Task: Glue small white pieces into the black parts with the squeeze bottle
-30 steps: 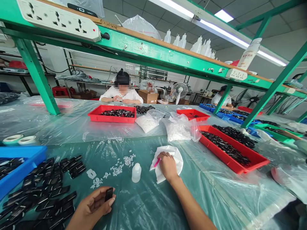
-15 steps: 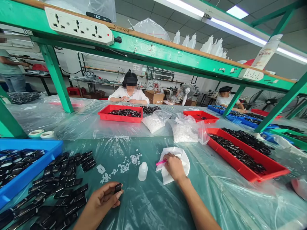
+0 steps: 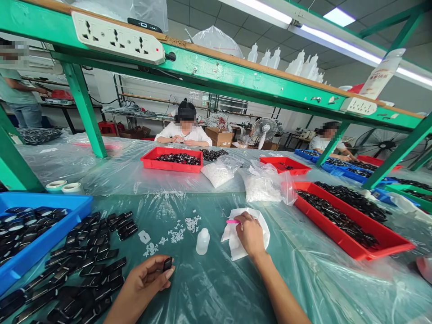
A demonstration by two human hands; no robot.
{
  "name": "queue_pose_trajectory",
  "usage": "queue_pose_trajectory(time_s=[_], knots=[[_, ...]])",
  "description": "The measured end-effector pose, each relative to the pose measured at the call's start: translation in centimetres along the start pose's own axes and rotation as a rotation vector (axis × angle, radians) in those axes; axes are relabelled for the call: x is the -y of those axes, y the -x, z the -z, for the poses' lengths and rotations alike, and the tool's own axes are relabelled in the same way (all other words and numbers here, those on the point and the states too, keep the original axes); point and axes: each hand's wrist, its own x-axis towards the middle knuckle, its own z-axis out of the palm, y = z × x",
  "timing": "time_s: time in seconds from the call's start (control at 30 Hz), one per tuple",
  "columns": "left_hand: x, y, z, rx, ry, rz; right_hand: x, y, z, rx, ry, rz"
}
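Note:
Low in front of me, my left hand is closed, pinching a small glossy black plastic piece between thumb and fingers. To the right, my right hand is closed on a thin pink stick, whose end sticks out leftward; its tip and kind I cannot make out. That hand rests over a crumpled white cloth. Between my hands stands a small translucent white bottle. Little white plastic bits lie scattered behind and left of the bottle. Many similar black pieces are spread beside my left hand.
A blue tray of black pieces is at the left. Red trays flank the right and back. Clear bags of white parts lie behind the cloth. A green shelf frame crosses above. Across the table a person works.
The pink stick has turned to lie more level, and my right hand has shifted slightly on the cloth. My left hand keeps its pinch on the black piece. The view has swung a little.

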Motion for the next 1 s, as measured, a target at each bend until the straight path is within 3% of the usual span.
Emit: queue_pose_trajectory(time_s=[0.23,0.33,0.5,0.6,0.7,0.83,1.0], knots=[[-0.4,0.2,0.4,0.088,-0.066,-0.072,0.5,0.7,1.7,-0.384,-0.264,0.043],[-1.0,0.6,0.5,0.148,-0.114,-0.129,2.4,1.7,3.1,-0.525,-0.476,0.097],[-1.5,0.9,0.4,0.117,-0.138,-0.161,6.6,4.3,5.1,-0.66,-0.781,0.194],[-1.4,1.0,0.4,0.119,-0.133,-0.166,8.4,6.1,5.1,-0.584,-0.909,0.326],[-1.1,1.1,0.4,0.115,-0.127,-0.183,9.4,7.4,4.3,-0.373,-1.108,0.433],[-0.9,1.1,0.3,0.129,-0.124,-0.205,10.3,8.3,3.3,-0.174,-1.155,0.389],[-0.7,1.4,0.1,0.171,-0.156,-0.227,11.2,8.5,3.2,-0.133,-1.129,0.334]])
